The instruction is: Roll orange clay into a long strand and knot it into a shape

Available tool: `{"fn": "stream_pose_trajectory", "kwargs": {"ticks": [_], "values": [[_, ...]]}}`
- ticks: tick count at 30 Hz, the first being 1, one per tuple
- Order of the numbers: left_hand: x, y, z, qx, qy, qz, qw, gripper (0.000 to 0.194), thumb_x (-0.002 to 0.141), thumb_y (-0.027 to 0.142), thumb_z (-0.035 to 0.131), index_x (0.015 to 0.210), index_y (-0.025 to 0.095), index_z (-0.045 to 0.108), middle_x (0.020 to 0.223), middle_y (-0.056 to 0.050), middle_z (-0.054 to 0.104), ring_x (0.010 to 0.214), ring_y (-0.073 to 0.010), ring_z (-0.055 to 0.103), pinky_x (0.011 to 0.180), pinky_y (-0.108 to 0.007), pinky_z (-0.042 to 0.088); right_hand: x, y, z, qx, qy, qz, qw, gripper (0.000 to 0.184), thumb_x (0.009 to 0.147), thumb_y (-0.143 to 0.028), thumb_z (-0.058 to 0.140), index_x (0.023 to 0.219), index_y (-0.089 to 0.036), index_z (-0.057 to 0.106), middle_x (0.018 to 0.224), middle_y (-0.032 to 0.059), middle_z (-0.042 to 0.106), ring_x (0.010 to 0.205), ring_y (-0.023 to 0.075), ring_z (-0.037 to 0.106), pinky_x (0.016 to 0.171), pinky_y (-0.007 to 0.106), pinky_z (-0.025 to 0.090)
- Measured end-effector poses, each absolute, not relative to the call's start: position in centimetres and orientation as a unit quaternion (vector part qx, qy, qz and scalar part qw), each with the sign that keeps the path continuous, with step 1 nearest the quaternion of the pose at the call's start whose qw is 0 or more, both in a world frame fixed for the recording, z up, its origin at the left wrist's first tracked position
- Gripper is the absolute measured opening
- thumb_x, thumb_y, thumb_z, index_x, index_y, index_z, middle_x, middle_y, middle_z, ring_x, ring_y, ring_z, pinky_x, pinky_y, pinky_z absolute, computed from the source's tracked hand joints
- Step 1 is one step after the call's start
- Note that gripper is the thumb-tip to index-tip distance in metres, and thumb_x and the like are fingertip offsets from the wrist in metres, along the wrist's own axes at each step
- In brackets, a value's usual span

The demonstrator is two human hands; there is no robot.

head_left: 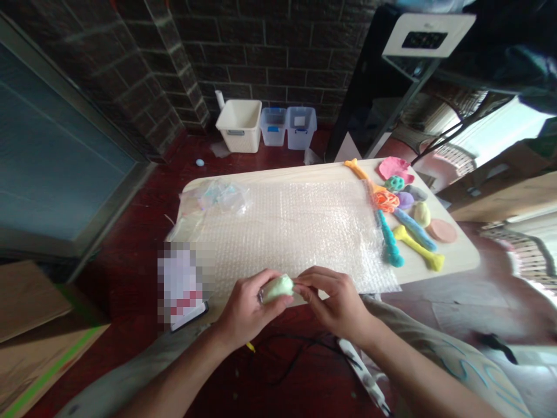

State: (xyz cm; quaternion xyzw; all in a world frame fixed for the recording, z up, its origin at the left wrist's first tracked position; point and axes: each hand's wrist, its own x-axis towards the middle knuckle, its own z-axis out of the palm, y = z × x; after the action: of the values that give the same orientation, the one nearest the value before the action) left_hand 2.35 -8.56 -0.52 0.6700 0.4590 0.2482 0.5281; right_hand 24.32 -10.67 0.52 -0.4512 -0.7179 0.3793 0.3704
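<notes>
My left hand [250, 305] is wrapped round a pale green lump of modelling clay [279, 287], just above the near edge of the table. A dark, shiny bit shows by the fingers at the lump's left end. At the lump's right end, my right hand [328, 293] has its thumb and fingertips pinched together; anything between them is too small to make out. Beneath both hands lies a sheet of bubble wrap [300, 226] spread over the pale wooden table [463, 249].
Coloured clay pieces crowd the table's right end, among them a yellow bone shape [418, 248], a teal stick [389, 239] and an orange tangle [386, 201]. Crumpled clear plastic bags [224, 197] lie at the left. Bins [239, 125] stand by the wall; a power strip [363, 374] lies below.
</notes>
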Motion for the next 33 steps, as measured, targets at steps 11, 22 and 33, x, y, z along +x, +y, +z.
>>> {"fn": "stream_pose_trajectory", "kwargs": {"ticks": [11, 22, 33], "values": [[2.5, -9.0, -0.6, 0.735, 0.460, 0.225, 0.444, 0.037, 0.093, 0.050, 0.068, 0.103, 0.014, 0.073, 0.075, -0.001, 0.068, 0.067, -0.0142, 0.059, 0.063, -0.023, 0.043, 24.0, -11.1, 0.1, -0.480, -0.802, 0.222, 0.279, 0.012, 0.091, -0.017, 0.058, 0.082, -0.016, 0.066, 0.071, 0.0038, 0.064, 0.060, 0.0154, 0.060, 0.057, 0.028, 0.043], [2.6, -9.2, -0.9, 0.599, 0.457, 0.265, 0.602, 0.039, 0.092, 0.048, 0.070, 0.105, 0.011, 0.070, 0.064, -0.001, 0.067, 0.055, -0.0150, 0.065, 0.053, -0.023, 0.051, 24.4, -10.3, -0.1, -0.494, -0.582, 0.539, 0.356, 0.016, 0.094, -0.027, 0.061, 0.086, -0.016, 0.070, 0.072, 0.0023, 0.067, 0.064, 0.0128, 0.059, 0.056, 0.024, 0.044], [2.5, -9.5, -1.2, 0.592, 0.453, 0.224, 0.628, 0.039, 0.091, 0.050, 0.073, 0.103, 0.013, 0.069, 0.060, 0.004, 0.058, 0.044, -0.0083, 0.052, 0.042, -0.017, 0.040, 24.6, -10.2, 0.0, -0.455, -0.592, 0.546, 0.379, 0.017, 0.094, -0.033, 0.074, 0.091, -0.017, 0.080, 0.083, 0.0054, 0.075, 0.075, 0.0154, 0.066, 0.069, 0.029, 0.050]]}}
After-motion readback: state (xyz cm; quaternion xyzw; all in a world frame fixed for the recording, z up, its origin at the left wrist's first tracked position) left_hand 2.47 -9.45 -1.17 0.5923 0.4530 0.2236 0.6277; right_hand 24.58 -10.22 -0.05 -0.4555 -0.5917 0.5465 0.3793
